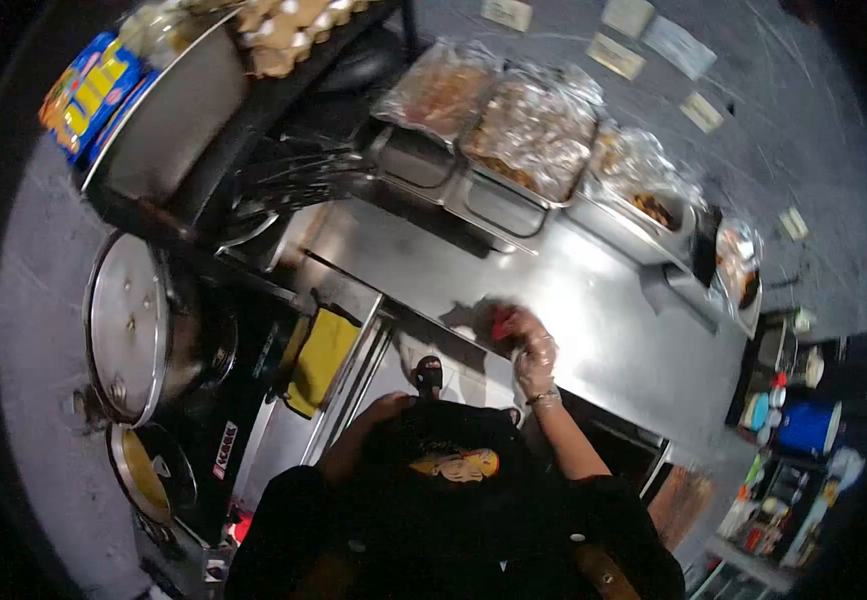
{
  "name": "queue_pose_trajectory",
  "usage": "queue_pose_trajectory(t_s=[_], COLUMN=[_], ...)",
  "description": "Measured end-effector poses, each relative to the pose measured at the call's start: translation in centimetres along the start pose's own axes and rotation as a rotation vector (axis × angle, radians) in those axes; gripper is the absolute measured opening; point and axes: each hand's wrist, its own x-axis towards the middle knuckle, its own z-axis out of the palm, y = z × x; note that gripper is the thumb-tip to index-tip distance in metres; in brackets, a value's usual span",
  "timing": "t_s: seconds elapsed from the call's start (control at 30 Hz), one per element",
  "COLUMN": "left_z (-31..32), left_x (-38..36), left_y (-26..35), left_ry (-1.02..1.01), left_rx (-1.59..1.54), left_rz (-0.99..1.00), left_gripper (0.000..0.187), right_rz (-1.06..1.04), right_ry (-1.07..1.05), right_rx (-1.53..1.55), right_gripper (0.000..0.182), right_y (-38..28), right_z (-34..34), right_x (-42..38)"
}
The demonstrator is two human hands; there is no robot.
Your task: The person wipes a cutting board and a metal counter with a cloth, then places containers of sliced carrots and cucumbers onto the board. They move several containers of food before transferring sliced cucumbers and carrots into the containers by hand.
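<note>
Your gloved right hand (535, 358) is clamped on a red item (502, 321) at the steel counter's (613, 330) near edge; left hand (385, 408) finger gap, can't tell. Foil-topped pans (538, 130) along counter's far side, one showing dark food (653, 209); big pot (131, 325) left of counter, noted grey wall (593, 25) behind

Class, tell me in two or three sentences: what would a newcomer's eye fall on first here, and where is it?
Probably the row of pans under crinkled, shiny wrap, along the far edge of the steel counter. Next, the bright yellow cloth beside the counter, on the person's left. Then something red at the fingers of the right hand, over the counter's near edge.
</note>
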Motion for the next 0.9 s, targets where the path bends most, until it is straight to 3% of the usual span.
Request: queue_pose_trajectory(t_s=[0.03, 0.1, 0.13, 0.17, 0.23, 0.27, 0.3, 0.37, 0.43, 0.5, 0.63, 0.7, 0.73, 0.77, 0.83, 0.9], left_z=[0.4, 1.2, 1.4, 1.4, 1.7, 1.9, 2.1, 2.4, 2.8, 3.0, 3.5, 3.5, 3.5, 3.4, 3.0, 2.7], left_x=[-1.0, -2.9, -3.8, -4.6, -5.8, -6.3, -6.8, -7.4, -8.0, -8.4, -9.0, -9.3, -9.3, -9.3, -9.4, -9.9], left_y=[1.5, 2.4, 2.4, 2.4, 1.4, 1.1, 0.7, 0.1, -0.3, -0.7, -1.2, -1.4, -1.4, -1.4, -1.6, 0.6], left_ry=[-0.102, -0.066, -0.037, 0.007, 0.088, 0.126, 0.162, 0.229, 0.288, 0.344, 0.455, 0.507, 0.531, 0.557, 0.620, 0.688], left_rx=[-0.055, -0.056, -0.061, -0.074, -0.107, -0.130, -0.147, -0.186, -0.218, -0.244, -0.289, -0.298, -0.301, -0.303, -0.283, -0.262], left_rz=[0.002, 0.043, 0.060, 0.078, 0.108, 0.121, 0.129, 0.144, 0.160, 0.178, 0.225, 0.253, 0.274, 0.298, 0.397, 0.513], left_gripper=[0.039, 0.039, 0.039, 0.039, 0.039, 0.039, 0.039, 0.039, 0.039, 0.039, 0.039, 0.039, 0.039, 0.039, 0.039, 0.039], right_rz=[-0.119, 0.040, 0.163, 0.221, 0.140, 0.038, 0.002, 0.019, -0.073, -0.119, -0.125, 0.242, 0.027, 0.023, -0.471, -0.397], right_ry=[0.181, 0.066, 0.008, -0.159, -0.115, -0.150, -0.295, -0.378, -0.357, -0.168, -0.173, -0.429, -0.505, -0.491, -0.201, -0.217], right_rx=[-0.167, -0.451, -0.403, -0.682, -0.591, -0.437, -0.464, -0.422, -0.461, -0.228, -0.118, 0.041, -0.177, -0.166, -0.023, 0.017], right_gripper=[0.036, 0.028, 0.033, 0.032, 0.030, 0.043, 0.043, 0.047, 0.048, 0.042, 0.033, 0.026, 0.026, 0.026, 0.026, 0.023], right_y=[0.9, 2.1, 5.8, 3.5, 7.0, 6.5, 5.5, 0.5, 1.5, 1.6, -0.8, 0.5, 2.7, 6.6, 11.5, 9.2], right_z=[0.8, 2.3, 4.9, 6.0, 12.2, 15.1, 17.3, 20.3, 24.9, 28.1, 30.0, 30.9, 32.1, 34.7, 39.7, 40.2], right_x=[1.3, 2.9, 1.8, 2.6, 2.6, 2.8, 3.9, 7.9, 11.0, 15.0, 20.0, 21.5, 22.4, 22.5, 23.0, 24.0])
